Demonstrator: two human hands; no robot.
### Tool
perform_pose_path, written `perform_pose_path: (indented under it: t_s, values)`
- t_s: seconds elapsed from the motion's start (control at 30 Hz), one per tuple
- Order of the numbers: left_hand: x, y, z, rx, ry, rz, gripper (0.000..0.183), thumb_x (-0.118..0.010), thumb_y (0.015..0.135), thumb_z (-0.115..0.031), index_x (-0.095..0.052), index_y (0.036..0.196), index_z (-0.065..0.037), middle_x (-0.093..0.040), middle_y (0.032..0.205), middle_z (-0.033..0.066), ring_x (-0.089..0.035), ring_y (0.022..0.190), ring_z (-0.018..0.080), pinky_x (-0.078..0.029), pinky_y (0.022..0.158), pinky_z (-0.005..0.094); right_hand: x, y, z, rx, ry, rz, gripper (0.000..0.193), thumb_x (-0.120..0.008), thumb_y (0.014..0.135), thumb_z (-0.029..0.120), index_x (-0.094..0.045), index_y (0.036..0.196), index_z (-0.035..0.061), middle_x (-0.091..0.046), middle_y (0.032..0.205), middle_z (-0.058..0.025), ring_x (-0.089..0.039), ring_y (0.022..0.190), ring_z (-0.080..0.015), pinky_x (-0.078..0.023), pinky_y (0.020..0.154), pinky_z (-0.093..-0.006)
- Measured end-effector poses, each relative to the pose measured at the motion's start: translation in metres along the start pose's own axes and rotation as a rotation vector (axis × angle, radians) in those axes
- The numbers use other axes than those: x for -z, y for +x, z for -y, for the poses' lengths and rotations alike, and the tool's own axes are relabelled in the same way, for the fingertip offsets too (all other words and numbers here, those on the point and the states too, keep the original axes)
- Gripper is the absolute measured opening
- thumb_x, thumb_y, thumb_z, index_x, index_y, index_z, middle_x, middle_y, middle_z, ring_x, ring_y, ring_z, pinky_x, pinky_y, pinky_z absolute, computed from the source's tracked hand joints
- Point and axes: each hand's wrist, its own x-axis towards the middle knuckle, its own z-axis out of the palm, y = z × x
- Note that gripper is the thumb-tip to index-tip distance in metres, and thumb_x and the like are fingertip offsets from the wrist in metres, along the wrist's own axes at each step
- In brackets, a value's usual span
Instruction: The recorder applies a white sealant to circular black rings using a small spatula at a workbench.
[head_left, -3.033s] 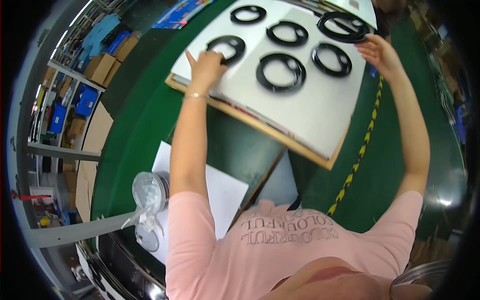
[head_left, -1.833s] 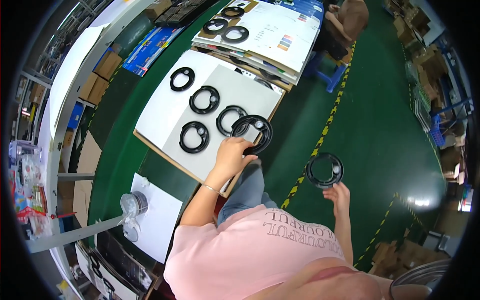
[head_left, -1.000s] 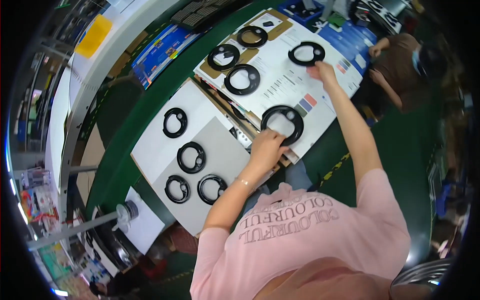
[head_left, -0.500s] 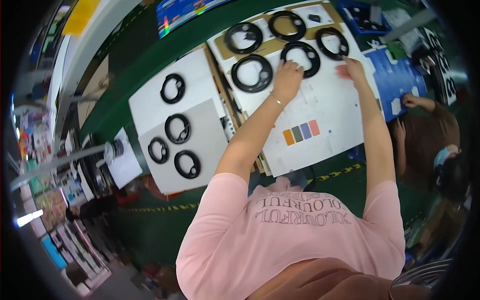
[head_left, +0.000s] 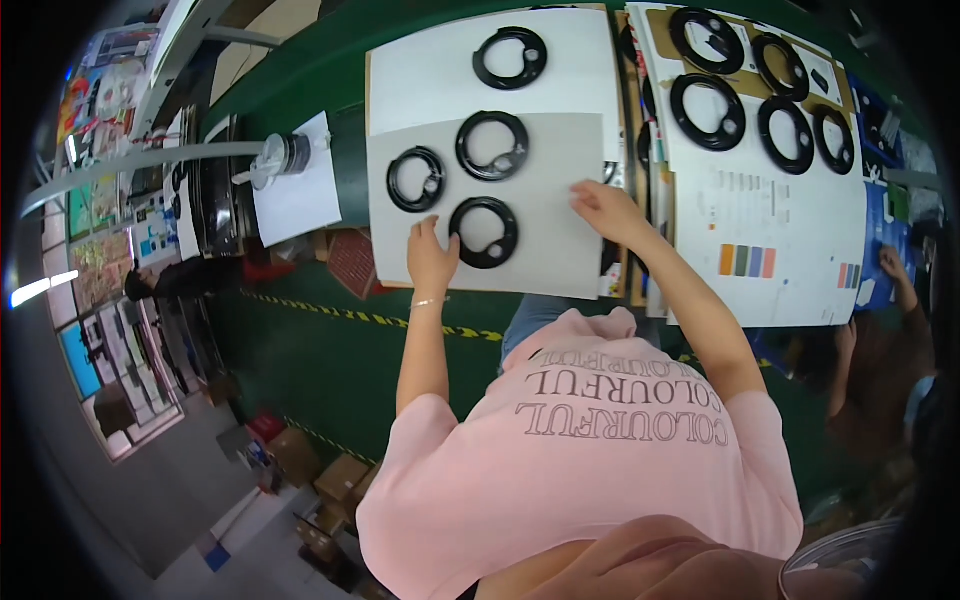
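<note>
Several glossy black rings, each with a small round knob-like part on its inner edge, lie flat in front of me. My left hand (head_left: pixel 432 258) is at the left side of the nearest ring (head_left: pixel 511 234), fingers spread, thumb by its rim; I cannot tell if it touches. Just above that hand lies a smaller-looking ring (head_left: pixel 393 182). Another ring (head_left: pixel 465 150) sits farther back, and one more (head_left: pixel 481 62) at the far end. My right hand (head_left: pixel 608 212) hovers over the right part of the grey sheet (head_left: pixel 560 250), fingers loosely extended, holding nothing visible.
A white board (head_left: pixel 420 85) lies under the grey sheet. On the right, a printed white sheet (head_left: pixel 700 270) carries several more black rings. A cable spool (head_left: pixel 285 160) stands on white paper at the left. At far right a co-worker's hand (head_left: pixel 890 262) rests near a blue surface.
My view has swung left. Both hands have moved from the rings on the right-hand printed sheet to the left-hand board. The left hand is now beside the nearest ring there.
</note>
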Motion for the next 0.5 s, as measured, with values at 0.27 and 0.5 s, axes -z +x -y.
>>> perform_pose_path:
  t_s: [0.27,0.5]
  values:
    - [-0.028,0.021,0.051,0.073,-0.12,0.509,0.037,-0.062,0.068,-0.03,-0.05,0.088,-0.002,-0.058,0.065,0.0147,-0.057,0.065,0.0319,-0.045,0.063,0.0383,-0.056,0.141,0.048,-0.374,-0.414,-0.233,0.031,-0.058,0.07,0.03,-0.06,0.087,0.0035,-0.06,0.087,-0.015,-0.058,0.083,-0.0299,-0.047,0.069,-0.0398]
    - [-0.023,0.028,0.061,0.503,-0.898,0.83,0.034,-0.063,0.072,-0.013,-0.044,0.095,0.003,-0.057,0.07,0.0098,-0.057,0.06,0.014,-0.049,0.05,0.0255,-0.047,0.12,0.019,-0.444,0.23,-0.038,0.025,-0.059,0.075,0.019,-0.058,0.067,-0.004,-0.059,0.059,-0.0111,-0.057,0.048,-0.0166,-0.046,0.041,-0.027]
